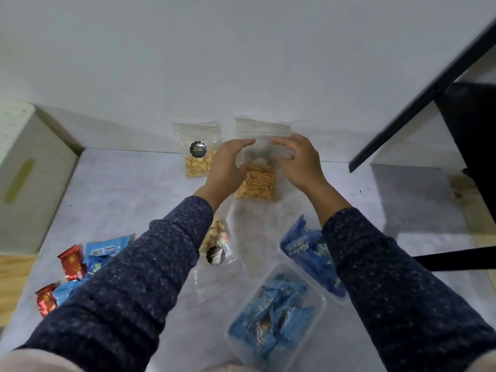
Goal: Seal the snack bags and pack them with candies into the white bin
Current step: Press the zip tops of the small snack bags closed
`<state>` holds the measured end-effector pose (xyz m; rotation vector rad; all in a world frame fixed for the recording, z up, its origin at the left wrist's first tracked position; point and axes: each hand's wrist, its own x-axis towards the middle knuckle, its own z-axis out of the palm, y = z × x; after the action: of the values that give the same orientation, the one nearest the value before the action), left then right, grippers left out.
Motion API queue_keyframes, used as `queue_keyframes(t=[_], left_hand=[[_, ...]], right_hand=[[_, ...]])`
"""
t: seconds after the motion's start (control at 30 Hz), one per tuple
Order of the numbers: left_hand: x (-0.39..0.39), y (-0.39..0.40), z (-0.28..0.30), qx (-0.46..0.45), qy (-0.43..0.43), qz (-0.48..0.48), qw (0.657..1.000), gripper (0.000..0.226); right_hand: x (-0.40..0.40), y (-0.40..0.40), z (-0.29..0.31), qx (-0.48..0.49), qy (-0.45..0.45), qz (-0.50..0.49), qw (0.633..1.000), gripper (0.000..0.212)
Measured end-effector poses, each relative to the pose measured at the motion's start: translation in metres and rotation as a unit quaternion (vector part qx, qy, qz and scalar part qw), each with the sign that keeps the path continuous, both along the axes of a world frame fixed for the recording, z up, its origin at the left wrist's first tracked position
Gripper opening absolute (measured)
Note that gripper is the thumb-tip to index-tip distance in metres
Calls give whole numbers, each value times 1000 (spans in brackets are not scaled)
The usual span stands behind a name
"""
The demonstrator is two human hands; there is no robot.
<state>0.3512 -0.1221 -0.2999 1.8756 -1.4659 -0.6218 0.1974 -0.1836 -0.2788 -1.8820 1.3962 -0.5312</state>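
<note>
Stick-snack bag (259, 167) upright at far centre against wall, between left hand (226, 167) and right hand (299, 163), equally near, fingers loosely curved, grip uncertain; zip edge running left-right above fingertips.

Dark navy sleeves (150, 269) flecked with pale specks are stretching over a table (120, 189) showing a mottled pale grey, marble-like surface. A clear bag of orange-yellow stick snacks (259, 183) is standing beside a clear bag of golden round crackers (197, 162) wearing a black round label with pale lettering. A third clear bag of beige puffs (216, 237) with green and red bits is carrying a black-and-white label. Bright blue candy wrappers (273, 315) are filling two clear tubs (319, 296), while blue packets (106, 249) and red foil candies (72, 261) with gold print are lying at left. A cream-white bin (35, 167) is showing an olive-green strip; the wall is looking pale grey-blue.
</note>
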Motion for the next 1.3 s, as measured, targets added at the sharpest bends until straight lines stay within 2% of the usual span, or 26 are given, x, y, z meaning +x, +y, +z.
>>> queue_keyframes(t=[0.1, 0.23, 0.33, 0.43, 0.57, 0.7, 0.8, 0.93, 1.0, 1.13, 1.3], left_hand=[[8, 13, -5, 28, -12, 7, 1000, 48], [19, 52, -12, 58, -10, 8, 998, 49], [25, 94, -19, 98, -27, 2, 995, 47], [28, 139, -32, 163, -19, 5, 986, 46], [28, 189, -53, 225, -23, -5, 974, 54], [21, 210, -60, 258, 1, -17, 966, 58], [15, 214, -53, 245, 32, -27, 969, 53], [19, 214, -30, 192, 86, 41, 977, 33], [25, 213, -17, 169, 106, 56, 978, 32], [33, 210, 8, 144, 132, 59, 979, 39], [41, 201, 27, 95, 165, 82, 978, 31]], right_hand=[[-3, 15, 2, -6, 42, -28, 999, 42], [1, 57, -2, -40, 36, 29, 998, 37], [8, 96, -6, 31, 30, 119, 992, 33], [16, 131, -18, 98, 88, 205, 970, 32], [27, 157, -38, 117, 157, 216, 957, 35], [32, 174, -47, 147, 171, 188, 956, 35], [36, 182, -48, 173, 150, 157, 961, 35], [40, 189, -38, 184, 69, 69, 978, 29], [41, 190, -27, 170, 31, 45, 984, 27], [42, 191, -6, 150, -29, 31, 988, 35], [38, 188, 15, 154, -95, 60, 982, 22]])
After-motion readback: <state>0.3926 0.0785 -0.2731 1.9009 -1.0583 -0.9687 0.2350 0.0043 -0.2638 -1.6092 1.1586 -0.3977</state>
